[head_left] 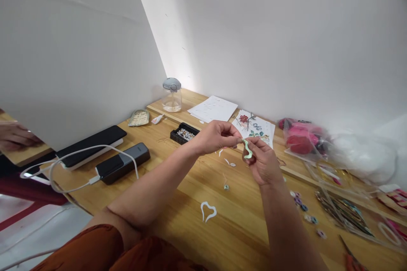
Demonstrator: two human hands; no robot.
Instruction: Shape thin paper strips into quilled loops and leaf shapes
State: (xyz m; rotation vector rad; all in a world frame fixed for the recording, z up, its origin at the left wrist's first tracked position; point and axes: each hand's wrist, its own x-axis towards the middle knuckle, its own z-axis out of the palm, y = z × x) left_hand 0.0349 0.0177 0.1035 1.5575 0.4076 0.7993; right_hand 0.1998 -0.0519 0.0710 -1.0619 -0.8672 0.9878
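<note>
Two hands are up over a wooden table (178, 209). A wavy, pale green strip (247, 150) is in the air, right at the fingertips of both hands. The left hand (216, 137) sits on its 9 o'clock side, with the thumb and a finger pinched tight at the top end. The right hand (262, 161) is at 4 o'clock, with its thumb and fingers squeezing the strip too.

Count the clock from the green strip. At 7 o'clock, on the table, lie a tiny spool (226, 187) with orange thread and, farther down, a white shape like a heart (214, 208). Between 9 and 10 is a black tray (174, 136) full of little beads. A jar (172, 98) with a gray lid stands at 10. White papers (214, 108) lie at 11, and flower pictures (254, 132) at 12. Between 4 and 5 are scissors (351, 261) with orange handles.
</note>
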